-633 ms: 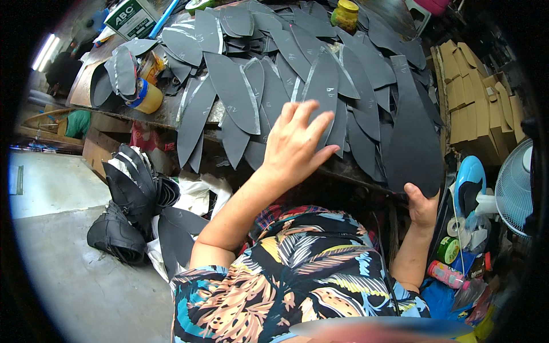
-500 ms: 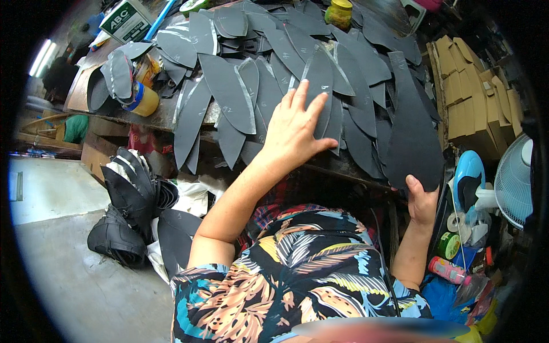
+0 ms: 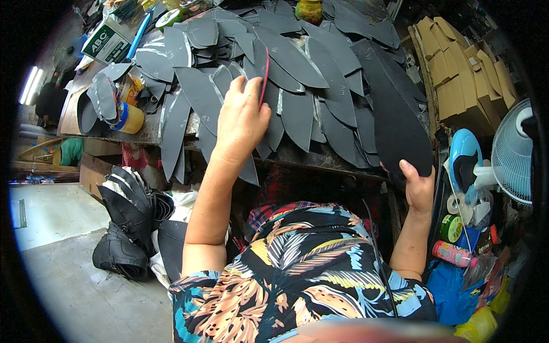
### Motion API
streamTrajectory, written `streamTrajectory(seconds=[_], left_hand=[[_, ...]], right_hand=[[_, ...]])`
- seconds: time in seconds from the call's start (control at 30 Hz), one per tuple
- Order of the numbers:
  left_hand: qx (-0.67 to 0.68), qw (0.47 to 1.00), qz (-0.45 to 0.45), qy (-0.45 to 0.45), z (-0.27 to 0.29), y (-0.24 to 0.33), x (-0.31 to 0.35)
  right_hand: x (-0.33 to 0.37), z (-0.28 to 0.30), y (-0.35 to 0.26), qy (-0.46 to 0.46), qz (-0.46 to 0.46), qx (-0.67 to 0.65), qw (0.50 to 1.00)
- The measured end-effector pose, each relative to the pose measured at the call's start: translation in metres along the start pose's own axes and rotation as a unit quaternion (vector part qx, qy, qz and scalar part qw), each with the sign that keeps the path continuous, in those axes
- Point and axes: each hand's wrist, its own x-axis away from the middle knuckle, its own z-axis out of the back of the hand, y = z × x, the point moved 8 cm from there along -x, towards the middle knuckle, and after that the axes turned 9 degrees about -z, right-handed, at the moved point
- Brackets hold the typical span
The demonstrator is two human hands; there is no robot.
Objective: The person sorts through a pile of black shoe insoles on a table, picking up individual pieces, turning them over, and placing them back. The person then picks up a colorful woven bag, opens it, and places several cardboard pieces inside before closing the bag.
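Observation:
My left hand [image 3: 243, 117] is over the middle of a spread of dark grey leaf-shaped cut pieces [image 3: 337, 91]. Its thumb and fingers close on one grey piece with a thin red edge [image 3: 265, 74], tilted up off the others. Much of that piece is behind my fingers. At the table's right front corner, my right hand [image 3: 417, 186] grips the rounded near end of a long black sole-shaped piece [image 3: 400, 120], thumb on top. This piece lies over the overlapping grey ones, its narrow end pointing away from me. Many grey pieces bear silvery edge strips and chalk marks.
A yellow jar with a blue rim [image 3: 130, 118] stands at the table's left. Behind it are a green-and-white box [image 3: 107, 41] and a yellow jar [image 3: 309, 10]. Cardboard pieces [image 3: 466, 74] and a fan [image 3: 512, 151] stand at right; black bundles [image 3: 123, 251] lie lower left.
My left hand has moved left and gone from spread fingers to a grip on a red-edged grey piece. My right hand still holds the black piece. The whole view has shifted slightly.

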Motion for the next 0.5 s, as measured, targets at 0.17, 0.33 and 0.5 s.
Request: streamTrajectory(seconds=[0.17,0.33,0.5], left_hand=[[-0.081,0.994,-0.074,-0.017,-0.010,0.033,-0.014],[-0.138,0.985,-0.063,0.081,0.038,0.019,-0.028],[-0.234,0.963,-0.075,0.110,0.042,0.007,-0.029]], right_hand=[[0.008,0.015,-0.003,0.034,-0.019,-0.002,0.999],[0.019,0.052,-0.010,0.113,0.039,-0.034,0.992],[0.022,0.078,-0.008,0.166,0.053,-0.054,0.983]])
